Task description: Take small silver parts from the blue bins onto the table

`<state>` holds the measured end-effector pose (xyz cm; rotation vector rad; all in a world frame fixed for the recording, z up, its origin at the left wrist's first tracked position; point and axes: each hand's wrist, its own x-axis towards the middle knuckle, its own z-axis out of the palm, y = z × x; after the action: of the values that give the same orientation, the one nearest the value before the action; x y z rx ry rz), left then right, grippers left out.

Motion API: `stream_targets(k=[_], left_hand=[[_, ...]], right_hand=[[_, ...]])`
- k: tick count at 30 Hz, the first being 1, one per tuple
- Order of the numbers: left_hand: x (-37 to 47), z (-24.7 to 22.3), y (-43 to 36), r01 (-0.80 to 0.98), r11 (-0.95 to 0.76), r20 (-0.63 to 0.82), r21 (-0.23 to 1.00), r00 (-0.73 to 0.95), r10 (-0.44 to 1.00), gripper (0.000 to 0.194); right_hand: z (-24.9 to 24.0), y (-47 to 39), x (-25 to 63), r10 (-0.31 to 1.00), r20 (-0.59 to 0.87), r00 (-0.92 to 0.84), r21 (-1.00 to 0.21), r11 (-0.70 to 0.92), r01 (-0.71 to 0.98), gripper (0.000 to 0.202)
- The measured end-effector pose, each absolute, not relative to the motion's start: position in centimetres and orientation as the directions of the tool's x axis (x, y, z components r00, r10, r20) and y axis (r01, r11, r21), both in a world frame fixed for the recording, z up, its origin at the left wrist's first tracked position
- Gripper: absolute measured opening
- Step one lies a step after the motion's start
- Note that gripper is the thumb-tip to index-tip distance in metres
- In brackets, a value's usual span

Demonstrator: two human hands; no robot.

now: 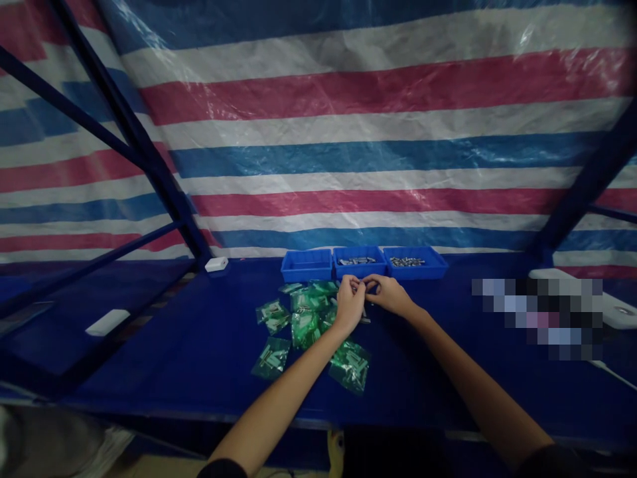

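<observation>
Just in front of the blue bins, my left hand [350, 304] and my right hand [391, 295] meet, fingertips pinched close together. Whatever they hold between them is too small and too hidden to name. Under and to the left of my left hand lie several green-tinted plastic bags [304, 326] with pale, slim pieces inside. One bag [271, 358] rests apart at the left, and another bag [351, 366] is nearer to me, below my left wrist. Small slim metallic pieces [365, 319] lie on the table by my hands.
At the back stand a left blue bin [306, 273], a middle bin [342, 271] with metallic pieces, and a right bin [423, 272] with small metal parts. White boxes [216, 264] sit leftward. A white device [620, 312] and a pixelated patch are rightward. Blue frame posts [186, 226] flank the table.
</observation>
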<state>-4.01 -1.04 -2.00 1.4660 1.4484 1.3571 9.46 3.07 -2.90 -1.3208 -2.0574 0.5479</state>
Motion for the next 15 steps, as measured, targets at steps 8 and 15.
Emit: stream_targets(k=[8,15], left_hand=[[-4.3,-1.3,-0.6,0.166,-0.161,0.188,0.973,-0.163,0.968,0.025],[-4.9,-1.0,0.0,0.178,-0.23,0.253,0.957,-0.118,0.96,0.029]], right_hand=[[-1.5,2.9,8.8,0.873,0.435,-0.221,-0.879,0.465,0.108,0.046],[-0.7,1.9,8.4,0.827,0.482,-0.29,-0.851,0.52,0.069,0.041]])
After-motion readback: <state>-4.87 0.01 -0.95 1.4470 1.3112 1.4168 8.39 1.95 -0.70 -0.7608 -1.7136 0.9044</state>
